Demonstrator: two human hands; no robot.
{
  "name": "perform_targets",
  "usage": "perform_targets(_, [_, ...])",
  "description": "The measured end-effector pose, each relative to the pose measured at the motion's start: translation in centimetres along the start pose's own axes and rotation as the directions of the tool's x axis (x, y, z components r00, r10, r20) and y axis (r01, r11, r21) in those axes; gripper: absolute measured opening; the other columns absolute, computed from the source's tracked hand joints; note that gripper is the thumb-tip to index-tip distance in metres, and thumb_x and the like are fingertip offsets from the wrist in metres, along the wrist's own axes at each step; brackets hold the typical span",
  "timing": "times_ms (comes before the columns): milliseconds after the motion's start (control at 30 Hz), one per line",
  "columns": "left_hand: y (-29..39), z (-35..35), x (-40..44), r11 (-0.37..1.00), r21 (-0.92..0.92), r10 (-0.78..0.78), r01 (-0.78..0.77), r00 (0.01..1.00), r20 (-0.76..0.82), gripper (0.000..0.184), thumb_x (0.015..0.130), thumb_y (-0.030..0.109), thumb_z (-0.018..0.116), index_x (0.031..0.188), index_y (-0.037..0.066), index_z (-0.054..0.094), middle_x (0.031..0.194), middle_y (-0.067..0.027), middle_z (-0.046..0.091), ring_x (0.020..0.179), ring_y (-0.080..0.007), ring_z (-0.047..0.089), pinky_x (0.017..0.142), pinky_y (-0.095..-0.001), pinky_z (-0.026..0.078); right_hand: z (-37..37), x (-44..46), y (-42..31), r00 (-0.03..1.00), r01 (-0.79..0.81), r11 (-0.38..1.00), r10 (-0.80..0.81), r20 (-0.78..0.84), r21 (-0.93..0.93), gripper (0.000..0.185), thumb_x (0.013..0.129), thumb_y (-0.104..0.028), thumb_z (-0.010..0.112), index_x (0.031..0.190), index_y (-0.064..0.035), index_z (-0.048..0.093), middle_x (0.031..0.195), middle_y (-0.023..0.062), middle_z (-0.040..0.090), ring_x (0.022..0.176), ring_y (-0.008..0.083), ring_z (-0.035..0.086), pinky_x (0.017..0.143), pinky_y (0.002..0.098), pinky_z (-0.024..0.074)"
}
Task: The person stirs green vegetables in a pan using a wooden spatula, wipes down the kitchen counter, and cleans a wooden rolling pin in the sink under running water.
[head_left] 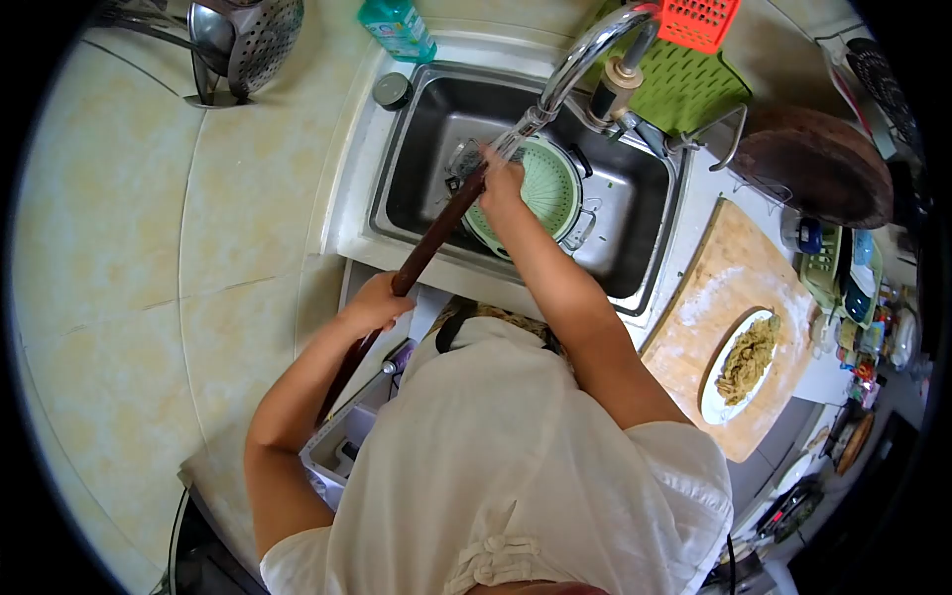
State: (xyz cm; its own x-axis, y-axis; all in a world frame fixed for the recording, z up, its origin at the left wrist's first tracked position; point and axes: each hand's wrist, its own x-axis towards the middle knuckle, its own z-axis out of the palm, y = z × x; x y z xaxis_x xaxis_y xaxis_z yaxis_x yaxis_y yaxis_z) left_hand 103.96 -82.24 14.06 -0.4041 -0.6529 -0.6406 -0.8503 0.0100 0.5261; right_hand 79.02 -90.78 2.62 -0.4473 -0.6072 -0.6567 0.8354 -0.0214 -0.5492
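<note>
A long, dark brown wooden rolling pin [433,243] slants from beside my body up over the sink, its far end under the faucet. My left hand [377,302] is closed around its middle part, near the sink's front edge. My right hand [502,181] is closed on the far end, where water runs from the faucet [580,61] onto the fingers and wood. Below, a light green strainer basket [550,183] sits in the steel sink [627,213], over a pot whose handles show. The lower end of the pin is partly hidden behind my left forearm.
Right of the sink lies a floury wooden board [694,288] with an oval plate [710,397] of brownish food. A green soap bottle [397,30] and round grey lid [392,91] stand at the sink's back left. A dark round pan [818,167] leans at right.
</note>
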Motion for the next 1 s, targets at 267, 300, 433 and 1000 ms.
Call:
perform_targets(267, [5.2,0.5,0.2,0.877,0.479,0.091,0.044,0.962,-0.256,0.043,0.083,0.035,0.067,0.106,0.003,0.05,0.085,-0.0189,0.065,0.079,-0.0397,0.063,0.067,-0.0478,0.05,-0.3,2.1,-2.1,0.996,0.081,0.987,-0.075,-0.053,0.139,0.028,0.08,-0.007,0.07,0.104,-0.0011,0.055,0.09,0.0102,0.061,0.075,0.0244,0.061,0.065,0.0399,0.0518])
perform_targets(300, [5.6,0.4,0.6,0.867,0.496,0.237,-0.053,0.918,-0.317,0.047,0.083,0.037,0.067,0.111,0.003,0.05,0.087,-0.0187,0.064,0.08,-0.0385,0.063,0.067,-0.0466,0.05,-0.3,2.3,-2.3,0.996,0.09,0.981,-0.089,-0.018,0.174,0.029,0.08,-0.008,0.07,0.104,-0.001,0.055,0.09,0.0103,0.061,0.076,0.0248,0.062,0.065,0.0397,0.052])
perform_targets(433, [10.6,-2.2,4.3,0.774,0.551,0.597,-0.312,0.65,-0.47,0.061,0.082,0.036,0.069,0.129,0.002,0.049,0.097,-0.0173,0.061,0.083,-0.0325,0.061,0.068,-0.0413,0.049,-0.2,1.4,-2.0,0.996,0.062,0.988,-0.052,-0.076,0.139,0.035,0.08,-0.011,0.07,0.108,0.0006,0.052,0.095,0.0117,0.061,0.082,0.0267,0.064,0.067,0.0396,0.0541])
perform_targets(1000, [22.6,-4.0,12.3,0.707,0.212,0.707,-0.675,0.68,-0.192,0.033,0.079,0.026,0.071,0.101,0.005,0.06,0.066,-0.0113,0.059,0.06,-0.0223,0.056,0.057,-0.0346,0.043,-0.4,-2.6,-3.8,0.999,0.038,0.997,-0.039,0.009,0.072,0.062,0.079,-0.034,0.076,0.126,-0.0077,0.047,0.115,0.0107,0.058,0.098,0.0219,0.062,0.078,0.0354,0.0527])
